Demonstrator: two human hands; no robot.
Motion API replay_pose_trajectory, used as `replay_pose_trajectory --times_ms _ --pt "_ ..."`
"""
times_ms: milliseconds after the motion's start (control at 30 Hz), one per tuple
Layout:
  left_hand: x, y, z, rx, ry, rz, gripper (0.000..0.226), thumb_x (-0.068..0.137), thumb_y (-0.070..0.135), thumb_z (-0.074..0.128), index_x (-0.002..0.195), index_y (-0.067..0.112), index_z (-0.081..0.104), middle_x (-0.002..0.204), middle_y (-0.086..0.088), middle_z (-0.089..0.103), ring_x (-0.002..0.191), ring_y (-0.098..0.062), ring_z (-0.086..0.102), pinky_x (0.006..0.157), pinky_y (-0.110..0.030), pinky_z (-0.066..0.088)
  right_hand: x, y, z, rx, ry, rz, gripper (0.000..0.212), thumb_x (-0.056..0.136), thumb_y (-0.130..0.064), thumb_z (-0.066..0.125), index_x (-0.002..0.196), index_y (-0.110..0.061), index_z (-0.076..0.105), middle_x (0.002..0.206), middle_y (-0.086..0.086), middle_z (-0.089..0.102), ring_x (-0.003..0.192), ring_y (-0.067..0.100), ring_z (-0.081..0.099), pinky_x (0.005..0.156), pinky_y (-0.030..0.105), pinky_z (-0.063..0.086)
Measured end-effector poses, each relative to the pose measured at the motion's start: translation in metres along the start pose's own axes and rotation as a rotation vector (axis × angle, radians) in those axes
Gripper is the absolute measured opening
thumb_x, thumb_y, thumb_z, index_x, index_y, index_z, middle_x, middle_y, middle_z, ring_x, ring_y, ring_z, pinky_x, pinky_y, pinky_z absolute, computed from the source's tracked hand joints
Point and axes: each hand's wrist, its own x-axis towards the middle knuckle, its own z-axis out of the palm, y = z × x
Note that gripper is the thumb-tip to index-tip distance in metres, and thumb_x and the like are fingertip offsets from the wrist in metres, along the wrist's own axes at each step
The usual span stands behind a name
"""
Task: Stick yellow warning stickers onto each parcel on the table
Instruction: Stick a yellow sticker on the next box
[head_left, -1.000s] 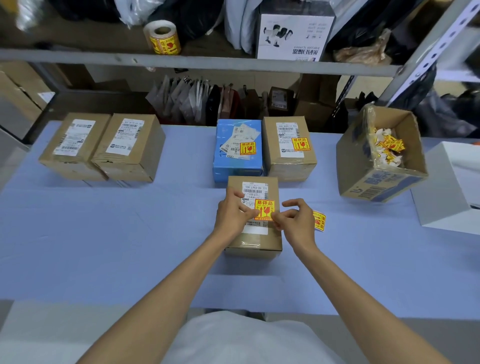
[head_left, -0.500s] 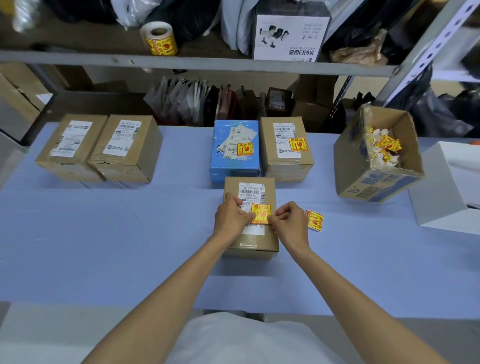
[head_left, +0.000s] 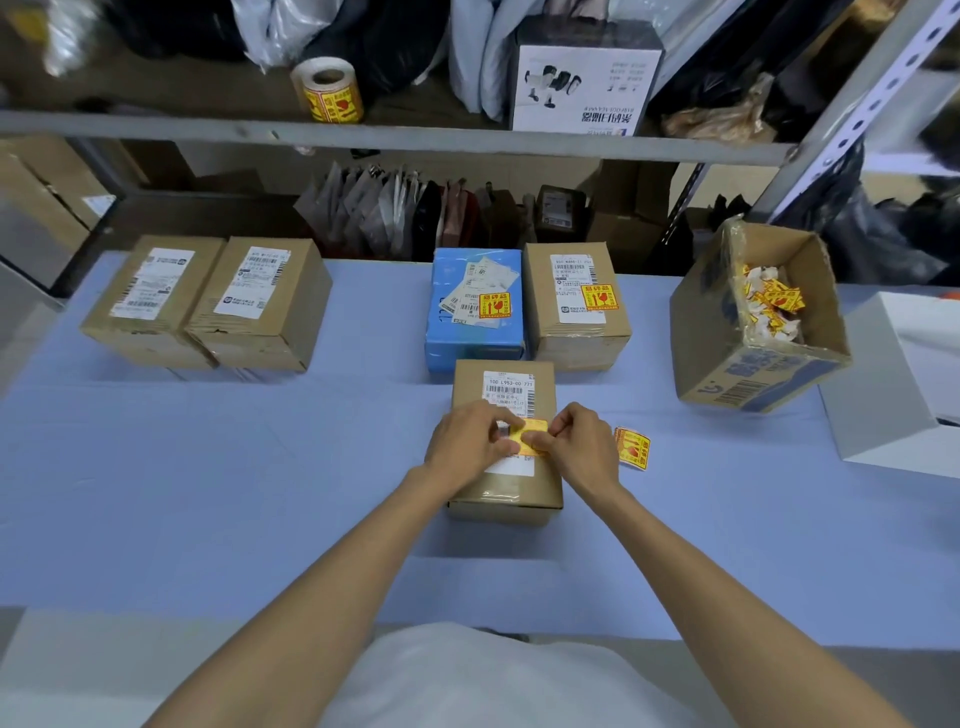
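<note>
Nearest, the left hand (head_left: 470, 444) and right hand (head_left: 579, 447) both pinch a yellow sticker (head_left: 532, 435) with their fingertips, flat on the label of a brown parcel (head_left: 506, 488). Just right lies a loose sticker (head_left: 632, 448) on the blue table (head_left: 208, 467). Farther back stand a stickered blue parcel (head_left: 475, 338) and brown parcel (head_left: 574, 306), with two unstickered parcels (head_left: 208, 301) to the left.

Yellow sticker (head_left: 535, 439) with red print on my brown parcel (head_left: 506, 483), blue box (head_left: 475, 338) behind, pale blue tablecloth (head_left: 208, 467).
</note>
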Motion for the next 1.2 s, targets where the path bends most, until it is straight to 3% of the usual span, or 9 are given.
replay_pose_trajectory --times_ms 200,300,367,533,700,833,900,1033,1200 --pt "0.003 -0.017 -0.011 0.007 0.006 -0.032 0.029 0.079 0.033 0.075 0.108 0.030 0.072 0.104 0.003 0.066 0.092 -0.016 0.059 0.078 -0.028 0.045 0.008 0.009 -0.005 0.146 -0.050 0.027 0.020 0.081 -0.018 0.071 0.077 -0.012 0.052 0.077 0.007 0.064 0.071 0.021 0.062 0.065 0.045 0.056" --pt "0.002 -0.010 -0.009 -0.012 -0.043 0.013 0.039 0.076 0.040 0.076 0.113 0.031 0.070 0.094 0.003 0.067 0.084 -0.015 0.059 0.071 -0.026 0.044 0.002 0.003 -0.009 0.100 -0.097 -0.031 0.042 0.065 -0.028 0.086 0.085 -0.008 0.054 0.073 -0.003 0.054 0.066 0.012 0.050 0.058 0.030 0.040" --pt "0.001 -0.006 -0.005 -0.010 -0.072 0.030 0.043 0.076 0.040 0.075 0.118 0.033 0.067 0.085 0.005 0.063 0.078 -0.014 0.056 0.066 -0.025 0.041 0.001 0.002 -0.009 0.089 -0.149 -0.077 0.046 0.061 -0.022 0.088 0.087 -0.008 0.052 0.073 -0.005 0.048 0.065 0.011 0.043 0.057 0.028 0.034" --pt "0.008 -0.008 -0.006 -0.043 -0.081 0.011 0.042 0.073 0.033 0.079 0.114 0.035 0.069 0.071 0.007 0.058 0.067 -0.010 0.051 0.058 -0.022 0.035 0.010 0.008 -0.015 0.087 -0.257 -0.099 0.019 0.078 -0.004 0.069 0.088 -0.009 0.053 0.072 0.001 0.049 0.070 0.020 0.050 0.064 0.043 0.050" --pt "0.012 -0.007 -0.006 -0.063 -0.081 0.007 0.034 0.077 0.028 0.076 0.111 0.032 0.070 0.089 0.002 0.063 0.074 -0.009 0.051 0.061 -0.020 0.035 0.010 0.000 -0.008 0.072 -0.120 -0.025 0.030 0.078 -0.032 0.075 0.081 -0.012 0.053 0.073 -0.002 0.057 0.068 0.015 0.053 0.059 0.035 0.042" --pt "0.016 -0.010 -0.007 -0.218 0.013 -0.069 0.023 0.083 0.016 0.064 0.102 0.027 0.071 0.073 0.007 0.055 0.068 -0.008 0.049 0.059 -0.021 0.037 0.014 -0.006 -0.003 -0.094 -0.099 -0.028 0.009 0.089 -0.019 0.054 0.086 -0.012 0.051 0.086 0.004 0.062 0.082 0.025 0.060 0.068 0.040 0.047" --pt "0.019 -0.011 -0.014 -0.433 -0.007 -0.149 0.033 0.085 0.002 0.055 0.110 0.022 0.060 0.079 0.003 0.047 0.071 -0.009 0.044 0.060 -0.020 0.037 0.015 -0.013 -0.004 -0.173 -0.067 -0.052 0.009 0.092 -0.015 0.045 0.096 -0.010 0.052 0.095 0.007 0.062 0.088 0.027 0.060 0.071 0.040 0.048" --pt "0.021 -0.001 -0.036 -0.676 -0.232 -0.211 0.042 0.090 -0.010 0.040 0.119 0.019 0.030 0.106 -0.002 0.042 0.087 -0.010 0.054 0.062 -0.018 0.051 0.011 -0.041 -0.005 -0.083 -0.010 -0.274 0.015 0.087 -0.015 0.058 0.101 -0.016 0.052 0.091 0.000 0.062 0.085 0.019 0.060 0.071 0.038 0.052" --pt "0.033 0.013 -0.051 -0.745 0.007 -0.079 0.026 0.092 0.006 0.058 0.111 0.011 0.040 0.106 -0.004 0.052 0.097 -0.016 0.060 0.088 -0.031 0.054 0.012 -0.078 -0.009 0.161 0.008 -0.454 0.012 0.086 -0.020 0.067 0.096 -0.014 0.063 0.086 -0.002 0.065 0.079 0.011 0.062 0.068 0.026 0.053"
